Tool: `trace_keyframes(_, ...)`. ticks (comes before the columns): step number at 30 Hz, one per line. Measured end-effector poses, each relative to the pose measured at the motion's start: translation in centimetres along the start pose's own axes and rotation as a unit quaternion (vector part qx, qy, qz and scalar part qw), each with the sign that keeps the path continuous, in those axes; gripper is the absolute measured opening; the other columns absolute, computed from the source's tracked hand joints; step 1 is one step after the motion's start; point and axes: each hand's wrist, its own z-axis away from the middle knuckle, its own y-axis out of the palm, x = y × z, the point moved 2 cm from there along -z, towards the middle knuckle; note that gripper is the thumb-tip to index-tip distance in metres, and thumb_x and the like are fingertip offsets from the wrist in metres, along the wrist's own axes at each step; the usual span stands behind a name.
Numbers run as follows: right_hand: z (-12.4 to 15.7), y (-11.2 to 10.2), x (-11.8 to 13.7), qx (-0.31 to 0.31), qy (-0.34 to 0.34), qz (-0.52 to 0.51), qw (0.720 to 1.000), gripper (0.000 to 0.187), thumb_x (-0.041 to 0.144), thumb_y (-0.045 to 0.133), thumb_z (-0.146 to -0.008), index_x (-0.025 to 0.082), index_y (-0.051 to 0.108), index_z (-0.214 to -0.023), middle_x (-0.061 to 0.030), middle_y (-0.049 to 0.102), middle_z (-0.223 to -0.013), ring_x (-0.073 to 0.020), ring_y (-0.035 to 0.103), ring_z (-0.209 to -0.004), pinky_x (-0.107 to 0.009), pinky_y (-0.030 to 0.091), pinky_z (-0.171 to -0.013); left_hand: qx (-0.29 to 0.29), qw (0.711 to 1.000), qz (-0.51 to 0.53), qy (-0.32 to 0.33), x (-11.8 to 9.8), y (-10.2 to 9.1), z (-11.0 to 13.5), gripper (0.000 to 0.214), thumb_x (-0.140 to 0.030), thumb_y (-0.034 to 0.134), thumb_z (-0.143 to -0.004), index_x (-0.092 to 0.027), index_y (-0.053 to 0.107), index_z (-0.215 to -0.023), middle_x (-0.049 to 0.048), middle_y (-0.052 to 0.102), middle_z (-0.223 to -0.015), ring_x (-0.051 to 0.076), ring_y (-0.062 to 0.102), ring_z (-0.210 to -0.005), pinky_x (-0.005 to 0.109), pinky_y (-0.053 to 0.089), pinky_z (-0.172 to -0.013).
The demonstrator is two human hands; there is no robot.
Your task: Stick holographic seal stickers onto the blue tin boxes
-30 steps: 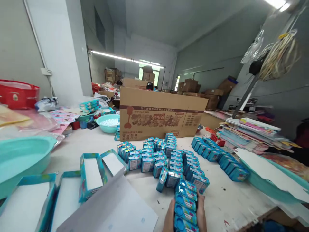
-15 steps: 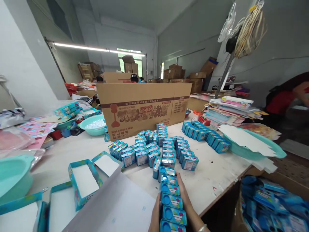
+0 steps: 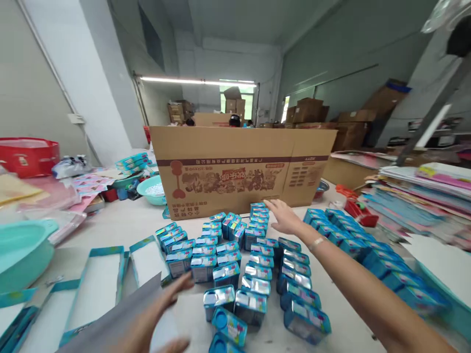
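Small blue tins (image 3: 256,284) with printed sides stand in several rows across the middle of the white table. My right hand (image 3: 284,216) reaches over them, its fingers stretched out beside the far end of a row, near the rearmost tin (image 3: 257,206); whether a fingertip touches it I cannot tell. My left hand (image 3: 160,314), smeared by motion, is low at the front with fingers spread and nothing in them. It hovers over a sheet of paper (image 3: 110,321), left of the nearest tin (image 3: 230,326), whose lid faces me.
A brown cardboard panel (image 3: 243,142) stands upright behind the tins. Shallow blue trays (image 3: 121,279) with white insides lie at left, near a green basin (image 3: 25,255). More tins (image 3: 353,235) line the right, beside stacked papers (image 3: 412,181) and white sheets (image 3: 445,260).
Both hands have let go of the row of tins at the front. The right hand has moved forward to the far tins, the left hand leftward. The view has turned left.
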Motion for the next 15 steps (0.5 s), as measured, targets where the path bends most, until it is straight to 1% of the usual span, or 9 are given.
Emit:
trace_keyframes(2,-5.9,1.7,-1.0,0.07,-0.017,0.014,0.997,0.1,0.025,0.082,-0.06,0.023,0.041,-0.151,-0.0198,0.033,-0.159,-0.0411,0.021,-0.15,-0.063,0.015,-0.118,0.051,0.993,-0.068,0.081,-3.1,0.5,-7.3,0.064,-0.055,0.064,-0.078,-0.044,0.051,-0.14,0.0,0.058,-0.145,0.036,0.051,-0.135,0.062,0.039,-0.111)
trace_keyframes(3,-8.1,2.9,-1.4,0.103,-0.021,0.021,0.994,0.104,0.029,0.085,-0.055,0.024,0.043,-0.15,-0.0201,0.031,-0.16,-0.0427,0.019,-0.15,-0.065,0.013,-0.117,0.066,0.986,-0.099,0.121,-4.5,1.5,-11.0,0.063,-0.052,0.062,-0.082,-0.036,0.051,-0.142,0.005,0.057,-0.147,0.034,0.051,-0.136,0.056,0.039,-0.113)
trace_keyframes(4,-9.8,4.1,-1.7,0.133,-0.023,0.026,0.99,0.108,0.034,0.088,-0.052,0.026,0.043,-0.15,-0.0201,0.03,-0.161,-0.0436,0.018,-0.15,-0.067,0.011,-0.116,0.083,0.974,-0.132,0.162,-5.7,3.0,-14.6,0.063,-0.047,0.06,-0.084,-0.029,0.05,-0.144,0.0087,0.055,-0.148,0.033,0.05,-0.136,0.052,0.039,-0.114)
trace_keyframes(6,-12.0,6.2,-2.6,0.183,-0.022,0.036,0.982,0.116,0.045,0.091,-0.046,0.028,0.042,-0.15,-0.0201,0.027,-0.162,-0.0451,0.016,-0.15,-0.069,0.011,-0.114,0.138,0.94,-0.221,0.22,-7.1,7.0,-21.1,0.069,-0.043,0.068,-0.079,-0.022,0.05,-0.141,0.0136,0.055,-0.146,0.034,0.049,-0.136,0.05,0.038,-0.114)
trace_keyframes(7,-12.5,7.0,-3.1,0.202,-0.021,0.04,0.978,0.12,0.048,0.091,-0.044,0.028,0.041,-0.151,-0.0199,0.026,-0.162,-0.0458,0.015,-0.15,-0.07,0.011,-0.114,0.16,0.924,-0.269,0.219,-7.2,9.0,-23.8,0.069,-0.043,0.07,-0.077,-0.018,0.051,-0.139,0.0163,0.056,-0.143,0.036,0.049,-0.135,0.05,0.038,-0.113)
trace_keyframes(8,-12.7,7.5,-3.6,0.218,-0.02,0.043,0.975,0.124,0.05,0.092,-0.041,0.029,0.04,-0.152,-0.0197,0.026,-0.162,-0.0467,0.015,-0.15,-0.071,0.011,-0.113,0.168,0.914,-0.312,0.195,-7.1,10.7,-26.1,0.067,-0.043,0.069,-0.079,-0.016,0.051,-0.138,0.0184,0.055,-0.144,0.036,0.048,-0.136,0.049,0.036,-0.114)
trace_keyframes(11,-12.5,8.0,-4.6,0.247,-0.029,0.051,0.967,0.127,0.049,0.093,-0.038,0.032,0.038,-0.152,-0.0187,0.027,-0.161,-0.0488,0.013,-0.149,-0.074,0.014,-0.11,0.171,0.909,-0.362,0.114,-5.8,14.2,-30.8,0.058,-0.048,0.057,-0.089,-0.012,0.052,-0.134,0.0233,0.056,-0.141,0.039,0.048,-0.135,0.053,0.035,-0.111)
trace_keyframes(13,-11.9,7.8,-4.8,0.253,-0.045,0.053,0.965,0.124,0.047,0.093,-0.037,0.033,0.043,-0.149,-0.0181,0.028,-0.159,-0.0491,0.014,-0.148,-0.073,0.019,-0.109,0.191,0.909,-0.359,0.09,-5.0,15.5,-32.5,0.057,-0.051,0.055,-0.089,-0.011,0.055,-0.131,0.0237,0.061,-0.135,0.041,0.055,-0.128,0.055,0.038,-0.107)
trace_keyframes(15,-11.2,7.5,-4.6,0.255,-0.063,0.051,0.964,0.119,0.043,0.094,-0.036,0.032,0.049,-0.145,-0.0176,0.031,-0.156,-0.0481,0.02,-0.146,-0.066,0.028,-0.109,0.21,0.91,-0.349,0.081,-4.5,16.3,-33.7,0.056,-0.052,0.051,-0.091,-0.012,0.056,-0.13,0.0217,0.064,-0.133,0.039,0.058,-0.125,0.051,0.041,-0.105)
